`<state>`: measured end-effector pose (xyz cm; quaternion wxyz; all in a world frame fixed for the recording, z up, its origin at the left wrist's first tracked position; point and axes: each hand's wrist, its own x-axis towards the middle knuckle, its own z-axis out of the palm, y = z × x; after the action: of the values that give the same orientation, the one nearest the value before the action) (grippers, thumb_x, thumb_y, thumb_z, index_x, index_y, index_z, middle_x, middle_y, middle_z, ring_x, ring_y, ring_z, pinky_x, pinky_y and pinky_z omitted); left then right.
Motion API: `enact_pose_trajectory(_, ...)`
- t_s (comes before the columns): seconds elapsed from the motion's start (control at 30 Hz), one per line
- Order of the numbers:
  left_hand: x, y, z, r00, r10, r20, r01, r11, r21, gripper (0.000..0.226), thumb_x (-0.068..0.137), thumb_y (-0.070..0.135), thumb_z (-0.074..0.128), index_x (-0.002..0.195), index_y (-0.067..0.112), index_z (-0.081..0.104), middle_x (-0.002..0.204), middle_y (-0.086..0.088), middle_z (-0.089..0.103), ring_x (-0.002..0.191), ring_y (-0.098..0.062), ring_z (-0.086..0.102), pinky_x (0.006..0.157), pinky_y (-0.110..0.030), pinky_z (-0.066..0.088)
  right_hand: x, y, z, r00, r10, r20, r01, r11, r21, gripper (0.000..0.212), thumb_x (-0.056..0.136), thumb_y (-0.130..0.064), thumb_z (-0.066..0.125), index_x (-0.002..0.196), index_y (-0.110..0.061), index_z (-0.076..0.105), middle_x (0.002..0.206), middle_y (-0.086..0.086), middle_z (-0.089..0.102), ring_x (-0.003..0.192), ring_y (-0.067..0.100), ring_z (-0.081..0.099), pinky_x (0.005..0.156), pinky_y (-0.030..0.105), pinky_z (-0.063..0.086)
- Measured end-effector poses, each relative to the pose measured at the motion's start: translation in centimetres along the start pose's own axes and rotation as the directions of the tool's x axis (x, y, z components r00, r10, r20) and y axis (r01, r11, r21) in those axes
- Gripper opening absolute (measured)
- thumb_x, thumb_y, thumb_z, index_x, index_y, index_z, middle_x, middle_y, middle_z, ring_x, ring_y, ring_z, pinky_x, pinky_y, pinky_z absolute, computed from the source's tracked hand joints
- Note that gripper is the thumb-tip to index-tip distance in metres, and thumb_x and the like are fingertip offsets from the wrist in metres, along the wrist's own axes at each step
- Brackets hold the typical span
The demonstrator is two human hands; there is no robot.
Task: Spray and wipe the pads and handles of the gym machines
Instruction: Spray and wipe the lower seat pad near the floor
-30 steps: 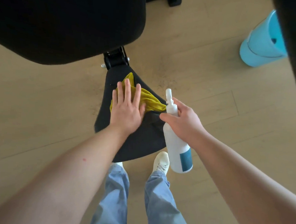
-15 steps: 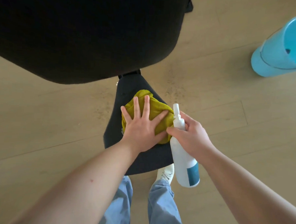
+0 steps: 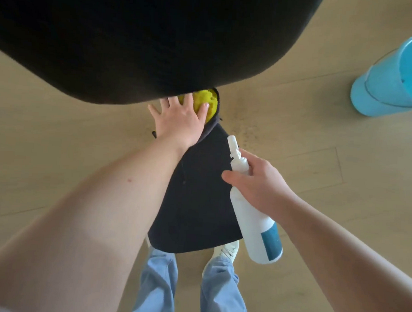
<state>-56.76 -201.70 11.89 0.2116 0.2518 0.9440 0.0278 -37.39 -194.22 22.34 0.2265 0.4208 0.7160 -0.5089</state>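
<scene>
Wiping the far end of the seat pad [image 3: 198, 193], spray bottle [image 3: 252, 206] parked at the ready.

Left hand [image 3: 178, 121] spread flat, open grip pressing yellow cloth [image 3: 206, 101] onto the pad's narrow tip; right hand [image 3: 258, 182] wrapped tight round the bottle neck, nozzle aimed ahead of that grip. Big black pad [image 3: 134, 40] overhead hiding fingertips and most of the cloth.

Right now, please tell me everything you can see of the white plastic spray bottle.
The white plastic spray bottle is long and cylindrical, with a teal label near its base and a narrow white nozzle on top. It is tilted, nozzle pointing away and base toward the person. The right hand grips its neck, beside the black seat pad.
</scene>
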Motion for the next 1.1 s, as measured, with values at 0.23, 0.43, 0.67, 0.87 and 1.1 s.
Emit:
enact_pose_trajectory(0.23,-5.6,-5.2,2.1,0.999,-0.051,0.001,0.051,0.991,-0.124,0.060,0.107,0.051,0.022,0.161,0.026,0.014,0.161,-0.014,0.035,0.149,-0.037,0.032,0.120,-0.064,0.020,-2.1,0.8,2.3,0.974,0.148,0.169,-0.175,0.972,0.157,0.033,0.072,-0.051,0.072,0.102,-0.037,0.069,0.094,0.007,0.077,0.089,0.032,0.076,0.088,0.052,0.062)
enact_pose_trajectory(0.43,-8.8,-7.6,2.0,0.993,-0.100,-0.060,0.094,0.992,-0.086,0.051,0.107,0.039,0.032,0.149,0.012,0.039,0.168,-0.019,0.013,0.154,-0.041,0.017,0.122,-0.061,0.019,-5.2,2.7,5.1,0.935,0.183,0.305,-0.250,0.947,0.199,0.018,0.088,-0.037,0.074,0.104,-0.030,0.069,0.087,0.005,0.079,0.074,0.021,0.073,0.089,0.051,0.062)
enact_pose_trajectory(0.67,-3.9,-6.4,-0.7,0.955,0.272,0.114,-0.280,0.958,0.060,0.077,0.102,0.061,0.034,0.163,0.024,0.006,0.171,-0.008,-0.008,0.157,-0.037,-0.002,0.126,-0.058,0.011,-6.8,5.3,5.6,0.934,0.175,0.312,-0.228,0.963,0.141,0.022,0.078,-0.045,0.076,0.085,-0.025,0.068,0.088,0.008,0.074,0.070,0.019,0.067,0.075,0.041,0.060)
enact_pose_trajectory(0.87,-8.1,-6.4,2.4,0.933,0.358,-0.028,-0.359,0.930,-0.084,0.042,0.104,0.046,0.035,0.133,0.020,0.052,0.171,-0.003,0.012,0.158,-0.034,-0.001,0.126,-0.058,0.011,-7.0,6.6,4.7,0.947,0.169,0.273,-0.220,0.961,0.167,0.036,0.066,-0.054,0.074,0.096,-0.035,0.066,0.098,0.008,0.075,0.082,0.025,0.071,0.080,0.046,0.063)
enact_pose_trajectory(1.1,-20.7,-6.0,3.8,0.922,0.387,-0.015,-0.384,0.907,-0.170,0.035,0.104,0.035,0.033,0.106,0.016,0.063,0.157,-0.002,0.046,0.155,-0.020,0.021,0.127,-0.049,0.011,-8.2,5.4,2.4,0.944,0.164,0.285,-0.228,0.951,0.209,0.028,0.071,-0.047,0.075,0.092,-0.030,0.068,0.095,0.012,0.077,0.076,0.025,0.069,0.084,0.052,0.062)
